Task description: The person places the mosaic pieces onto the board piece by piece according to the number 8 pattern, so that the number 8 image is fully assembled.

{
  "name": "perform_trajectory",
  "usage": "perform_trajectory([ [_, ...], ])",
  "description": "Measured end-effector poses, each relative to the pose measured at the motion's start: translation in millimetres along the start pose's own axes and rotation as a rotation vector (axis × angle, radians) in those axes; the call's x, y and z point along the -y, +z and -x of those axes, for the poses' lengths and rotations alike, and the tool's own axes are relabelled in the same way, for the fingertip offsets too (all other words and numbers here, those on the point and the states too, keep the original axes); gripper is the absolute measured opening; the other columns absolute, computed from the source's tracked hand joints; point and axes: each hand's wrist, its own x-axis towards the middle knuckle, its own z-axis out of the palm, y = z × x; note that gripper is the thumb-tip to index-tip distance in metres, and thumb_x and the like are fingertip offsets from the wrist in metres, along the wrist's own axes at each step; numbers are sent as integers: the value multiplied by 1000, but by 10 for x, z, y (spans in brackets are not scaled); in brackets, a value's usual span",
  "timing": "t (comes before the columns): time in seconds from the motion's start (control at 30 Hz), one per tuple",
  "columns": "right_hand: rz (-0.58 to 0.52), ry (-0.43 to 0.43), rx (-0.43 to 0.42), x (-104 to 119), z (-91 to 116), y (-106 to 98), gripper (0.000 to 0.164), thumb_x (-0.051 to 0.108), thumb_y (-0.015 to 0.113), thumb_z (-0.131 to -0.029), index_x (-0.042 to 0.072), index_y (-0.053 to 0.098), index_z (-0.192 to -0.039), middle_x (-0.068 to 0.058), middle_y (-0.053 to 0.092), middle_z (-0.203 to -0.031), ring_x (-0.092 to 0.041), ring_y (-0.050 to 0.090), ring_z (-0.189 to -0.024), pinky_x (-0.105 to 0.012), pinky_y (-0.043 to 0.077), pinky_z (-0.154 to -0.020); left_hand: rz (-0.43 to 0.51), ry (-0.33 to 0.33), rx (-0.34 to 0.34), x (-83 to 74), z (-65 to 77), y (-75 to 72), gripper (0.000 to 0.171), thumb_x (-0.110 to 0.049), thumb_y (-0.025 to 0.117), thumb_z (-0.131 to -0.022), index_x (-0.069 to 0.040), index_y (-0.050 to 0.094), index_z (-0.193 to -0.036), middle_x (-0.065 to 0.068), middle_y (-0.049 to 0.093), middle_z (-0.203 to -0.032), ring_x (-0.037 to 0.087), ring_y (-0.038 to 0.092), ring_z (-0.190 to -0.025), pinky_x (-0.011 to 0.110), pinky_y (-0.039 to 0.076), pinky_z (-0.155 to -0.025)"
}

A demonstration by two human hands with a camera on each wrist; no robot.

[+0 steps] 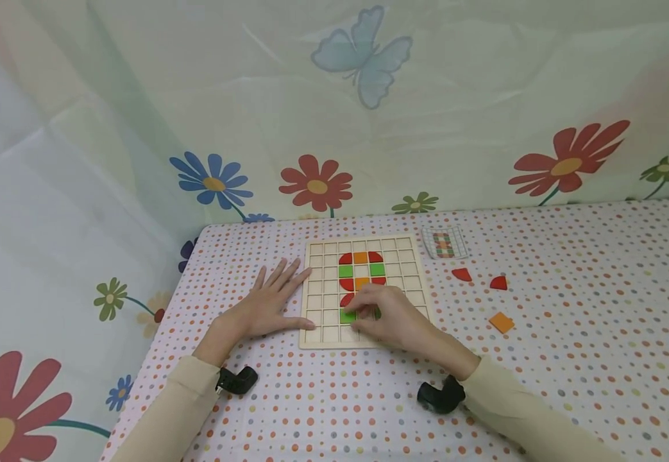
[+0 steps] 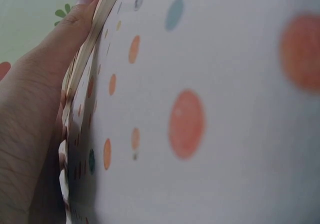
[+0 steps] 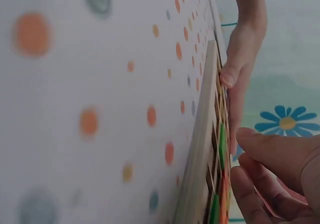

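Observation:
A wooden grid board (image 1: 317, 282) lies on the table with colored tiles in its middle columns. Red quarter-round pieces, orange squares (image 1: 360, 257) and green squares (image 1: 377, 270) form a rounded ring in its upper part. My left hand (image 1: 265, 307) lies with fingers spread along the board's left side, its thumb resting on the lower left edge. Over the lower middle, my right hand (image 1: 392, 317) bends its fingers beside a green square (image 1: 347, 316); a red piece (image 1: 347, 299) sits just above that square. Between the right thumb and fingertips (image 3: 245, 133) a gap shows, with no piece visible. The right hand partly hides nearby cells.
Right of the board lie two loose red quarter-round pieces (image 1: 461, 274) (image 1: 499, 282) and an orange square (image 1: 501, 322). A pattern card (image 1: 445, 243) showing a small colored grid lies by the upper right corner. A dotted cloth (image 1: 588, 359) covers the table; a flowered curtain hangs behind.

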Motion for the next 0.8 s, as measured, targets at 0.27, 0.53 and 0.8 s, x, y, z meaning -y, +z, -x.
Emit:
perform_trajectory([
  [0.27,130,69,-64,-213,421,-429,22,3,86,-84,9,81,-105,2,73,-101,-14,62,-84,-29,54,-75,10,-4,2,20,12,10,109,-78,61,-89,-27,9,-170,3,-1,-176,28,-8,-161,60,-7,-127],
  [0.53,301,197,-203,-609,949,-929,29,3,90,-79,5,80,-106,-12,74,-104,-34,69,-93,-42,60,-75,5,14,-2,4,2,3,109,-79,59,-89,-28,8,-170,3,0,-176,28,-8,-162,58,-8,-127],
  [0.8,393,308,-198,-856,1192,-1196,32,-2,91,-73,-4,77,-102,-13,70,-96,-25,65,-80,-20,53,-63,4,12,-2,19,-1,0,108,-77,60,-90,-27,8,-170,3,0,-177,28,-8,-161,58,-8,-127],
])
